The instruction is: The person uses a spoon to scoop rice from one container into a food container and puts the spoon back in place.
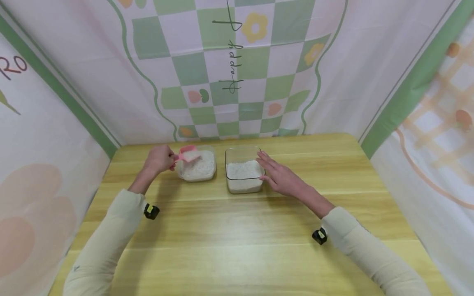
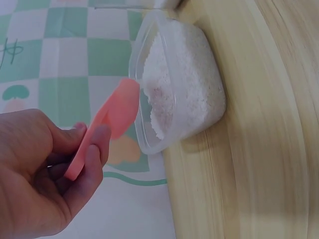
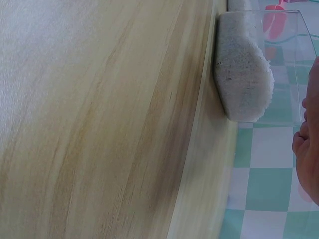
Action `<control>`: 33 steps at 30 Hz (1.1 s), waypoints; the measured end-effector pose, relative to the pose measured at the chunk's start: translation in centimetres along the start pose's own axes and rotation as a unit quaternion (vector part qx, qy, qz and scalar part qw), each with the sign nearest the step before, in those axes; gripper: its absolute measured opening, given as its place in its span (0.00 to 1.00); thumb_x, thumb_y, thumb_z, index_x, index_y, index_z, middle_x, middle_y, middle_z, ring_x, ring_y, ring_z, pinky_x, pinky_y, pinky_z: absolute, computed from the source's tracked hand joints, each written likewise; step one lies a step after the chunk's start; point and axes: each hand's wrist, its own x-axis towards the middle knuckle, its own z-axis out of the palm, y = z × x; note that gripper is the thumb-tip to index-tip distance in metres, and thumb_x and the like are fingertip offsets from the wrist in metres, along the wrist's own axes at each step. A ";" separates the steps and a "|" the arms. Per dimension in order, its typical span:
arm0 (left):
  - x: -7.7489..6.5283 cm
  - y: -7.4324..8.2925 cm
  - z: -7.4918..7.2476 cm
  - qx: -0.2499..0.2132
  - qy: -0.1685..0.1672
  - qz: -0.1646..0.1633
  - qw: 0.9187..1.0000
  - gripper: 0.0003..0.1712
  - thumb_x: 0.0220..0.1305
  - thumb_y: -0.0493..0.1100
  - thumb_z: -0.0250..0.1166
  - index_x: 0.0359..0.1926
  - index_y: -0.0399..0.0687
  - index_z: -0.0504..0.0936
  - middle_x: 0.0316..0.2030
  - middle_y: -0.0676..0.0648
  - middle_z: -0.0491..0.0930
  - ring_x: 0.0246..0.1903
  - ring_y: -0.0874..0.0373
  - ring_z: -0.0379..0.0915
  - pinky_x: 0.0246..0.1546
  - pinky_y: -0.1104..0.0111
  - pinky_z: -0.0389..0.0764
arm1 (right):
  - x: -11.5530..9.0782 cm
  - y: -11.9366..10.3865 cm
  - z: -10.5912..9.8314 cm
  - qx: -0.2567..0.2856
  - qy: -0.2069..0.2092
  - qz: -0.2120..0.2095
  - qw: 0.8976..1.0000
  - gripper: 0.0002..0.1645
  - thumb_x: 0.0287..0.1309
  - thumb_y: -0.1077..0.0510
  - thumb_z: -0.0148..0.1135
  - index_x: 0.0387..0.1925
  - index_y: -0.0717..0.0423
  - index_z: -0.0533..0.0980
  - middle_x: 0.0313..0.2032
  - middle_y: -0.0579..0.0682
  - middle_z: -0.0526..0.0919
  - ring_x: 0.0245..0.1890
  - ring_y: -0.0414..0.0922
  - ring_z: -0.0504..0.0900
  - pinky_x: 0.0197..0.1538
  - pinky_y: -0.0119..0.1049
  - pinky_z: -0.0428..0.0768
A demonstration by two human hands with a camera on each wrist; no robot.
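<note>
My left hand (image 1: 160, 159) grips the handle of a pink scoop (image 2: 124, 107). In the head view, the scoop carries some white rice-like grains over the left container, a clear plastic tub (image 2: 175, 107) holding a bed of the same grains (image 1: 200, 166). To its right stands a clear glass container (image 1: 244, 186) with white grains (image 3: 241, 69) heaped unevenly inside. Straight fingers of my right hand (image 1: 283, 179) rest at this container's right rim; the right wrist view catches only part of that hand (image 3: 310, 144) at its edge.
Both containers stand near the back of a wooden table (image 1: 237, 238). Behind it hangs a green-and-white checked cloth (image 1: 252, 61), with printed cloth (image 1: 437, 135) along the sides too. A small black device (image 1: 151, 211) sits at each cuff.
</note>
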 end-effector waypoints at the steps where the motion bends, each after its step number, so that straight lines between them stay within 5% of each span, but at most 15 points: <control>1: -0.1 0.0 -0.1 0.003 0.001 -0.001 1.000 0.15 0.72 0.40 0.59 0.36 0.33 0.87 0.23 0.43 0.86 0.21 0.56 0.80 0.22 0.72 0.71 | 0.0 0.0 0.0 0.000 0.000 0.000 1.000 0.37 0.73 0.53 0.54 0.75 0.65 0.55 0.78 0.61 0.49 0.77 0.57 0.52 0.69 0.53 0.68; 11: -0.6 -0.6 0.4 0.047 0.034 0.003 0.998 0.13 0.70 0.40 0.61 0.40 0.33 0.87 0.22 0.44 0.86 0.22 0.54 0.81 0.28 0.64 0.79 | 0.1 -0.2 -0.1 -0.002 -0.001 0.001 1.000 0.38 0.72 0.53 0.55 0.75 0.65 0.55 0.78 0.61 0.49 0.77 0.57 0.52 0.68 0.53 0.70; 17: -0.7 -0.3 0.6 0.104 0.056 0.016 0.993 0.10 0.67 0.37 0.63 0.35 0.34 0.87 0.23 0.42 0.85 0.20 0.55 0.75 0.23 0.67 0.75 | 0.0 -0.1 0.0 -0.002 0.000 0.003 1.000 0.38 0.72 0.53 0.54 0.75 0.64 0.55 0.78 0.61 0.50 0.77 0.57 0.53 0.68 0.53 0.70; 22: -0.9 0.2 0.7 0.172 0.081 0.035 0.981 0.05 0.60 0.34 0.66 0.34 0.34 0.85 0.27 0.40 0.85 0.23 0.51 0.76 0.23 0.64 0.78 | 0.0 -0.1 0.0 -0.006 -0.001 0.004 1.000 0.38 0.72 0.53 0.54 0.75 0.64 0.55 0.78 0.60 0.49 0.77 0.57 0.52 0.68 0.52 0.70; 33: -1.5 0.9 1.9 0.301 0.124 0.083 0.942 0.04 0.51 0.27 0.62 0.24 0.37 0.80 0.19 0.42 0.78 0.19 0.50 0.75 0.19 0.61 0.78 | 0.0 0.0 0.0 -0.004 -0.003 0.004 1.000 0.38 0.73 0.51 0.53 0.75 0.64 0.54 0.78 0.60 0.49 0.78 0.57 0.52 0.69 0.52 0.69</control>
